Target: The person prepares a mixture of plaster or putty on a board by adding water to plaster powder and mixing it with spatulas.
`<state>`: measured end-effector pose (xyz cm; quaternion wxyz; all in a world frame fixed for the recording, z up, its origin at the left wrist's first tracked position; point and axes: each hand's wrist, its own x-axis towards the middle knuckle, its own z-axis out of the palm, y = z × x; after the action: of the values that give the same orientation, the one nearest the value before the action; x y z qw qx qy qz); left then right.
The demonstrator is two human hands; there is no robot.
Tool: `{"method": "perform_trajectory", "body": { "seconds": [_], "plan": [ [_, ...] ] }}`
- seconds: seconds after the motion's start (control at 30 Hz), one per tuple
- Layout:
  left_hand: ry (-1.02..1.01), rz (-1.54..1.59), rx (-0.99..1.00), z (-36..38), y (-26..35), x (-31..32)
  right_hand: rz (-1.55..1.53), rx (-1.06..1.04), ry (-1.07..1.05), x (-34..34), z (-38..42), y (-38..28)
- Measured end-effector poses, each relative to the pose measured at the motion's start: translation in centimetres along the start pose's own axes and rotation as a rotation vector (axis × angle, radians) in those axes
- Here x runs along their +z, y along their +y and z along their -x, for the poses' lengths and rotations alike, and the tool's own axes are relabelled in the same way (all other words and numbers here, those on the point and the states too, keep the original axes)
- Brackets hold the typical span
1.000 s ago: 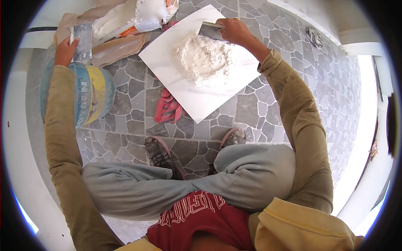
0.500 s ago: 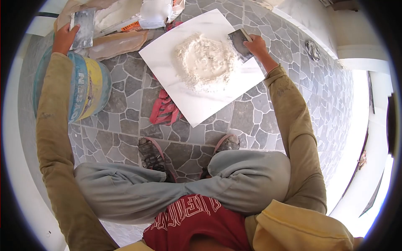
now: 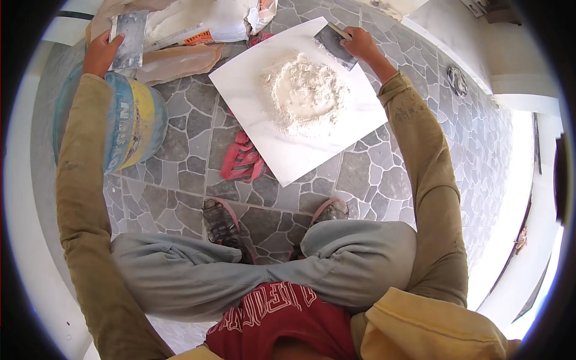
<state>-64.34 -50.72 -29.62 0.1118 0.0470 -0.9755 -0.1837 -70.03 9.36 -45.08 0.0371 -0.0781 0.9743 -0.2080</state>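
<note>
My left hand is closed around the edge of a flat grey metal scraper, held above the blue and yellow bucket. In my right hand is a wide dark scraper, gripped by the strip along its back edge. Its blade is over the far right corner of a white marbled tile. On that tile lies a round heap of off-white powder, raised at the rim and wet-looking in the middle. The scraper is just beyond the heap, apart from it.
An opened paper sack of powder lies beyond the bucket at the far left. Pink and dark cloth pokes out by the tile's left side. My shoes stand on the stone-patterned floor. Something coiled lies by the right wall.
My right hand has moved the scraper away from the heap's right side, up toward the tile's far corner. My left hand still holds its scraper; the whole view has shifted slightly.
</note>
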Motion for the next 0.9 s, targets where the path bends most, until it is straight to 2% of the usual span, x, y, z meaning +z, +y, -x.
{"method": "perform_trajectory", "body": {
  "seconds": [0.03, 0.17, 0.27, 0.33, 0.37, 0.43, 0.53, 0.67, 0.9],
  "plan": [
    [0.004, 0.022, -0.012, 0.0, 0.1, 0.1, -0.013, 0.046, 0.008, 0.5, -1.1, 0.2],
    [0.020, 0.021, -0.024, 0.2, -0.1, 0.2, -0.011, -0.046, 0.041, 2.5, -5.5, -0.2],
    [0.022, -0.032, -0.018, 0.3, -0.1, 0.1, 0.030, -0.138, -0.046, 3.7, -7.4, -3.2],
    [0.025, -0.035, -0.031, 0.3, -0.2, 0.2, 0.081, -0.304, -0.004, 4.9, -7.9, -5.3],
    [0.035, -0.030, -0.035, 0.2, 0.0, 0.2, 0.077, -0.300, -0.006, 5.0, -7.9, -6.2],
    [0.023, -0.057, -0.027, 0.3, 0.3, 0.1, 0.121, -0.376, -0.149, 4.9, -7.5, -7.8],
    [0.033, -0.104, -0.015, 0.3, 0.5, 0.0, 0.145, -0.420, -0.186, 6.3, -6.7, -8.3],
    [0.004, -0.084, -0.042, 0.2, 1.0, -0.1, 0.091, -0.463, -0.146, 5.1, -4.8, -7.9],
    [0.034, -0.042, -0.001, -0.2, -0.3, 0.3, 0.098, -0.374, -0.095, -0.3, 2.9, -8.2]
  ]
}}
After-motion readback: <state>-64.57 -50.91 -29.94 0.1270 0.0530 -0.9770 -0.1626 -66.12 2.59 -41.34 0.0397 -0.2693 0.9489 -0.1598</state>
